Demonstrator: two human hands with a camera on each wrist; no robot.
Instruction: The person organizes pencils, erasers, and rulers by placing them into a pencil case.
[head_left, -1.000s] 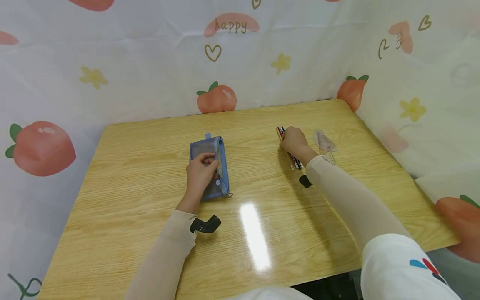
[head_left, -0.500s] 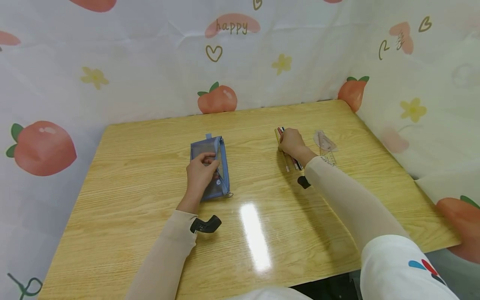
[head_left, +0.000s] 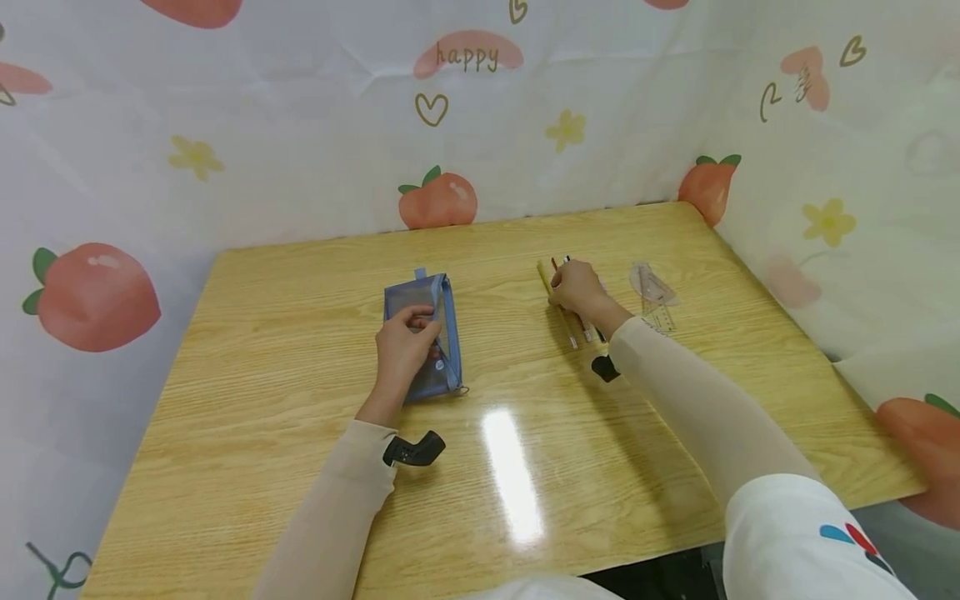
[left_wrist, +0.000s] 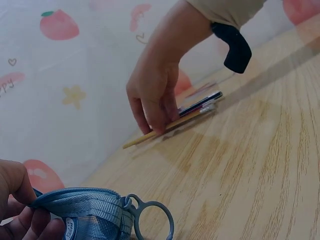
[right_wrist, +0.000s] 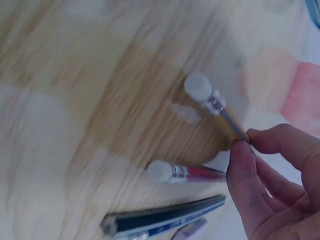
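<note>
On the left of the table lies a blue mesh zip pencil case (head_left: 411,293), its zip side gaping. My left hand (head_left: 401,354) pinches the edge of that opening; a ring (left_wrist: 172,224) hangs at the case's corner in the left wrist view. Farther right, my right hand (head_left: 587,293) pinches a yellow pencil (right_wrist: 231,122) between thumb and fingers. This pencil has a white eraser end and lies low over the wood. Beside it are a red pencil (right_wrist: 200,174) with an eraser and a dark pencil (right_wrist: 165,215), partly hidden by the hand in the head view.
A clear protractor (head_left: 652,283) and a clear set square (head_left: 660,318) lie right of the pencils. The wooden table (head_left: 300,500) meets a fruit-patterned cloth (head_left: 315,150) at the back and right.
The yellow pencil has come out to the left of the other pencils, pinched by my right hand, which has shifted slightly left. The left hand and pencil case stay in place.
</note>
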